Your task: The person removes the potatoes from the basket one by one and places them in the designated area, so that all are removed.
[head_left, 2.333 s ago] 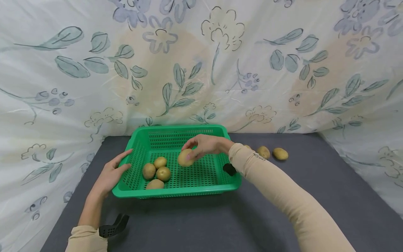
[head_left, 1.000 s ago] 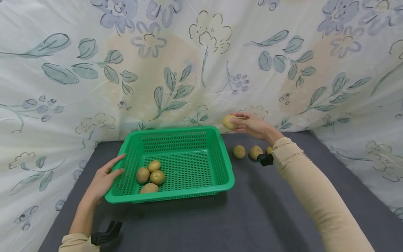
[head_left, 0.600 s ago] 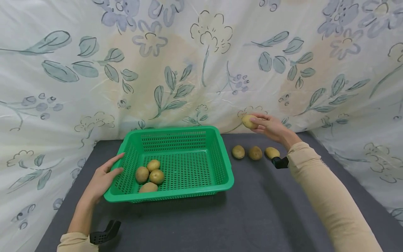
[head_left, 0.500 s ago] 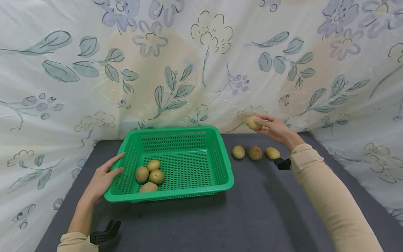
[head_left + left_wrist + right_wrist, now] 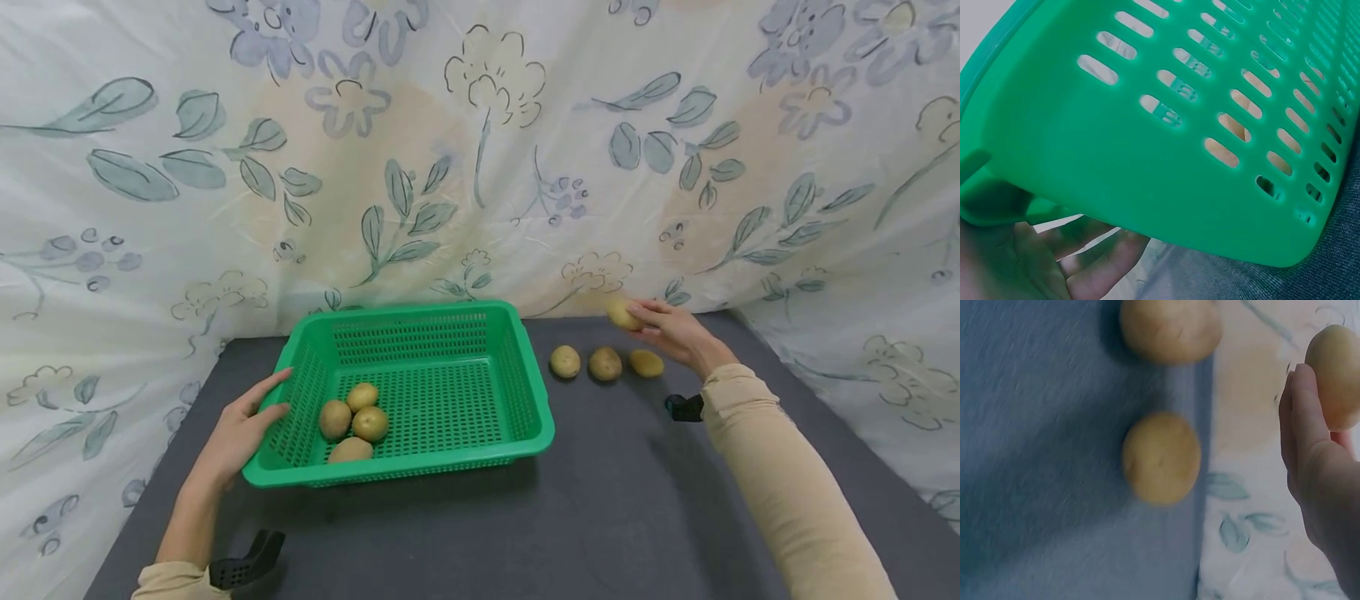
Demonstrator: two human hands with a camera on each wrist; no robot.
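Observation:
My left hand (image 5: pixel 236 433) is at the left side of a green plastic basket (image 5: pixel 543 425), index finger and thumb over its rim; other fingers show below the rim in the left wrist view. Inside the basket's left part lie several potatoes (image 5: pixel 371 424). To the right, my right hand (image 5: pixel 671 332) holds a pale oval potato (image 5: pixel 622 315) between thumb and fingers, above the table's back part. A row of 3 potatoes lies below it: a round one (image 5: pixel 565 362), a browner one (image 5: pixel 605 364) and a yellower oval one (image 5: pixel 647 363).
The dark grey table (image 5: pixel 465 533) carries the basket and the loose potatoes. A floral cloth (image 5: pixel 480 167) hangs directly behind the table and along both sides. Black mounts (image 5: pixel 247 562) sit at both wrists.
My right hand has carried the potato out of the basket, rightward past its rim, then down toward the table beyond the row. The left hand stays at the basket.

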